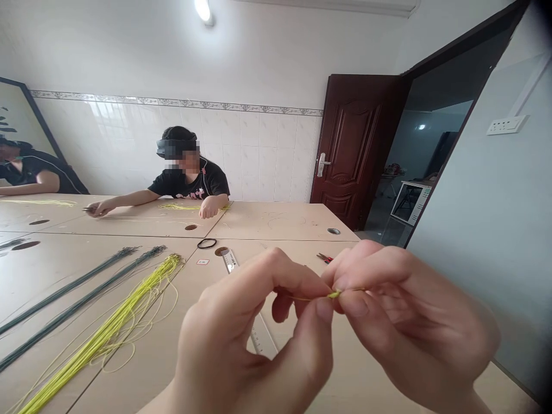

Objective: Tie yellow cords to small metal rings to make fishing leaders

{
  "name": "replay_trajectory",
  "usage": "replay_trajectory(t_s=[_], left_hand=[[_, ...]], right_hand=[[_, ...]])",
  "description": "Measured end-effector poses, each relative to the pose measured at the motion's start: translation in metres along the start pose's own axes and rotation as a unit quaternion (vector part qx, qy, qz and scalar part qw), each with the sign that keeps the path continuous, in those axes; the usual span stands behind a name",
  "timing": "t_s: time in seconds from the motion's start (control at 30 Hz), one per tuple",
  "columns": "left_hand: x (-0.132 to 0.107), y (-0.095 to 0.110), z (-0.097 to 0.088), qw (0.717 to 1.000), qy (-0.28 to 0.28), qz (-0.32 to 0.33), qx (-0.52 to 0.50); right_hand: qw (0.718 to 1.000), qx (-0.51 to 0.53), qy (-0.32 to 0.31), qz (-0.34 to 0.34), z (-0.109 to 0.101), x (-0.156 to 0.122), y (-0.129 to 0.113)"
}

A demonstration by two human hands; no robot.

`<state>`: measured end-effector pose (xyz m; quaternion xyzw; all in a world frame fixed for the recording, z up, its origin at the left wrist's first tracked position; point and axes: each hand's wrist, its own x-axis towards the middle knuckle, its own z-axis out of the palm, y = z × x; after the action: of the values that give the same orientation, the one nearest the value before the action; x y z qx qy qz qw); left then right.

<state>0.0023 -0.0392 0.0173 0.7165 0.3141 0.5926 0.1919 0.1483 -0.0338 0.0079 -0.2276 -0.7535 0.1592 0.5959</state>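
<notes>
My left hand (259, 328) and my right hand (401, 310) meet fingertip to fingertip above the table. Between them is a thin yellow cord (333, 294), with a small knot-like bunch showing at the pinch. Thumb and forefinger of the left hand close on one side of it, and a strand runs back behind those fingers. The right thumb and fingers pinch the other side, where a short end pokes out. Under the left hand lies a clear ruler (230, 261), partly covered. Red-handled scissors (324, 258) lie just beyond the right fingers, partly hidden.
A long bundle of yellow cords (125, 313) lies at left, beside two bundles of dark grey-green cords (92, 296). A black ring (207, 244) and a small label (202, 262) lie near the ruler. Across the table (267, 224) sits a person (190, 178); another person (38, 169) is far left.
</notes>
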Motion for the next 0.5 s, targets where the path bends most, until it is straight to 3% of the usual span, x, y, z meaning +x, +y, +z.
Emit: replay_trajectory(t_s=[0.2,0.5], left_hand=[[-0.003,-0.0043,-0.0044,0.999,-0.013,0.053,0.006],[-0.0018,-0.0036,-0.0004,0.999,-0.014,0.045,-0.002]], right_hand=[[1.0,0.0,0.009,-0.001,-0.0005,-0.0009,-0.0056],[0.999,0.002,0.04,0.024,0.0041,0.0007,-0.0091]])
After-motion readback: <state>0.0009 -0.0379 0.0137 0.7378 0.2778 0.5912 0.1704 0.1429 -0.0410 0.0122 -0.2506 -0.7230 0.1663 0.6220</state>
